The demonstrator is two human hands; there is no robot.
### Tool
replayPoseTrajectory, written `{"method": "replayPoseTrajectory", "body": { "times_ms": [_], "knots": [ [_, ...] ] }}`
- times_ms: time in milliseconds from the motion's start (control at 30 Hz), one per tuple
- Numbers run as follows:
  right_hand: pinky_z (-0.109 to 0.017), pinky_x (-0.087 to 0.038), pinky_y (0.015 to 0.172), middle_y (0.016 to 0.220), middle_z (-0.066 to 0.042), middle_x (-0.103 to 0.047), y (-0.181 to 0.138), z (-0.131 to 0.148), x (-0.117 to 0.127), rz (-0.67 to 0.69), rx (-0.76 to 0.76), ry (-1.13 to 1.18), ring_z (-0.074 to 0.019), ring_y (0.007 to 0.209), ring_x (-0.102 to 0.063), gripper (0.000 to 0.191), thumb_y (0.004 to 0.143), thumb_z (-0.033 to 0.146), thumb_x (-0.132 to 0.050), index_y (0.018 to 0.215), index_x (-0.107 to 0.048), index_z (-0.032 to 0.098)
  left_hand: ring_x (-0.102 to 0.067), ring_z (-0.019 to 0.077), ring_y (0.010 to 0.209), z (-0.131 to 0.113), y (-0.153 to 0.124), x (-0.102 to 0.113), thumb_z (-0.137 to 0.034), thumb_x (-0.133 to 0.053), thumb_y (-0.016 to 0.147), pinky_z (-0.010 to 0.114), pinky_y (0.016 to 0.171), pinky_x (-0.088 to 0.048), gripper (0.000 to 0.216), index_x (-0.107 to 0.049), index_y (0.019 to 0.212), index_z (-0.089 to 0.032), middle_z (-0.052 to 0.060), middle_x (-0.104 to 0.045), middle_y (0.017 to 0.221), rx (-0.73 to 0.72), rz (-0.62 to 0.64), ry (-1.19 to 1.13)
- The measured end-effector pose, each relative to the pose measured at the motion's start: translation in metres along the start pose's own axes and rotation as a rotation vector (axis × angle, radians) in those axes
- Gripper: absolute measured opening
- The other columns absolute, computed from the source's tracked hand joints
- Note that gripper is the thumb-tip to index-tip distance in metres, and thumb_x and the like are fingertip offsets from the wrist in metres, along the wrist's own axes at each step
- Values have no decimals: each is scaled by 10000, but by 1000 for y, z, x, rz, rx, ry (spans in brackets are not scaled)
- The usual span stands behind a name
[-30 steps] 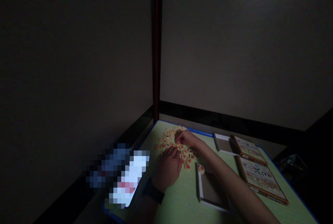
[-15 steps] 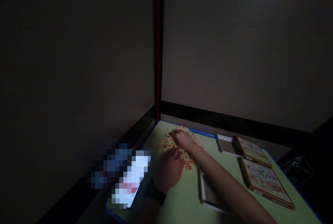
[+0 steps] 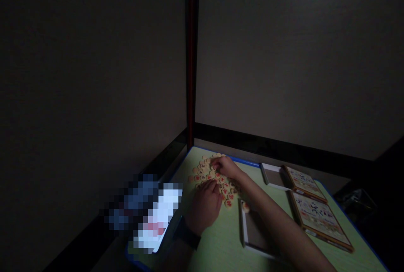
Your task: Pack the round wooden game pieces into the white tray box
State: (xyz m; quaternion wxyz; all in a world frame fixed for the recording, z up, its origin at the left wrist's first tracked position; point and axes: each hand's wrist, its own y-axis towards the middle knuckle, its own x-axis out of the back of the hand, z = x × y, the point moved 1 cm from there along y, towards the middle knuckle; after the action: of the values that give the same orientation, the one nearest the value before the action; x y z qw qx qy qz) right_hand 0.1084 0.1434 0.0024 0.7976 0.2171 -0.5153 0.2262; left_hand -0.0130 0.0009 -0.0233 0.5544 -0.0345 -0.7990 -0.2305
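Round Chinese chess pieces (image 3: 224, 185) with red or black characters lie in a loose heap on the green table (image 3: 221, 238). My left hand (image 3: 205, 204), with a dark band at its wrist, lies palm down at the near side of the heap, its slightly bent fingers over some pieces. Farther off, my right hand (image 3: 226, 166) reaches in from the right. Its fingers point down and pinch at a piece among the others; the fingertips are partly covered. One piece (image 3: 245, 207) sits in the corner of a shallow white-edged box (image 3: 244, 230) under my right forearm.
A second shallow box (image 3: 267, 175) stands at the table's back edge. Two printed box lids, a far one (image 3: 304, 183) and a near one (image 3: 322, 217), lie to the right. A blurred-out bright object (image 3: 159, 217) rests at the left edge. Walls meet behind the table.
My right hand has drawn back a little to the right over the heap, uncovering pieces on its left. The piece in the near box shows more plainly. My left hand has hardly moved.
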Motion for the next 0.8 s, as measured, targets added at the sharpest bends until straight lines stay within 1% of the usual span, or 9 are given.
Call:
{"method": "replayPoseTrajectory", "body": {
  "times_ms": [100, 233, 400, 500, 567, 667, 733, 800],
  "knots": [
    [-204, -420, 684, 744, -3, -727, -1, -7, -1, -13, -20, 10, -147, 735, -648, 309, 685, -22, -507, 747, -733, 178, -603, 251, 1187, -1, 0, 3, -213, -428, 961, 415, 1069, -472, 334, -672, 1182, -162, 108, -669, 1269, -10, -9, -1],
    [-201, -432, 670, 783, -9, -749, -4, -13, -4, 1, -33, 25, -147, 746, -669, 301, 688, -12, -542, 791, -749, 181, -585, 255, 1214, -1, 0, 3, -220, -435, 961, 427, 1082, -458, 316, -670, 1167, -170, 106, -665, 1272, -26, -26, 12],
    [-200, -432, 685, 769, 1, -753, -6, -14, -2, 36, -26, -1, -141, 758, -681, 278, 708, 1, -563, 758, -758, 193, -539, 260, 1298, 2, -1, -3, -234, -440, 973, 427, 1128, -421, 337, -649, 1223, -149, 124, -632, 1342, -38, -23, 22],
    [-198, -427, 688, 745, 10, -747, -8, -13, 1, 57, -22, -50, -137, 747, -676, 270, 716, 10, -574, 738, -758, 207, -541, 260, 1300, 2, -1, -4, -237, -433, 980, 424, 1133, -418, 349, -645, 1241, -144, 118, -633, 1350, -30, -8, 19],
    [-209, -435, 695, 752, -8, -750, -10, -12, 2, 62, -27, -94, -151, 752, -677, 245, 731, 34, -587, 733, -758, 209, -546, 265, 1294, 2, -1, -3, -236, -429, 981, 431, 1127, -424, 355, -643, 1247, -140, 119, -629, 1356, -21, 2, 19],
    [-251, -461, 745, 848, -85, -765, -12, -5, 3, 48, -25, -156, -200, 835, -689, 216, 780, 72, -579, 773, -764, 181, -555, 269, 1280, 1, -1, -3, -232, -429, 977, 436, 1111, -437, 353, -646, 1241, -143, 119, -630, 1354, -9, 1, 19],
    [-281, -470, 827, 990, -130, -762, -14, 3, 3, 39, 13, -181, -231, 969, -680, 229, 818, 90, -564, 872, -773, 167, -561, 265, 1273, 1, -1, -3, -228, -433, 972, 430, 1105, -442, 347, -650, 1232, -153, 117, -634, 1346, -11, -6, 20],
    [-286, -453, 920, 1146, -126, -733, -14, 11, 2, 50, 79, -188, -232, 1107, -642, 271, 832, 91, -570, 996, -766, 181, -562, 265, 1272, 0, -1, -3, -224, -441, 967, 428, 1103, -444, 344, -650, 1233, -159, 119, -633, 1348, -7, -10, 19]
  ]
}}
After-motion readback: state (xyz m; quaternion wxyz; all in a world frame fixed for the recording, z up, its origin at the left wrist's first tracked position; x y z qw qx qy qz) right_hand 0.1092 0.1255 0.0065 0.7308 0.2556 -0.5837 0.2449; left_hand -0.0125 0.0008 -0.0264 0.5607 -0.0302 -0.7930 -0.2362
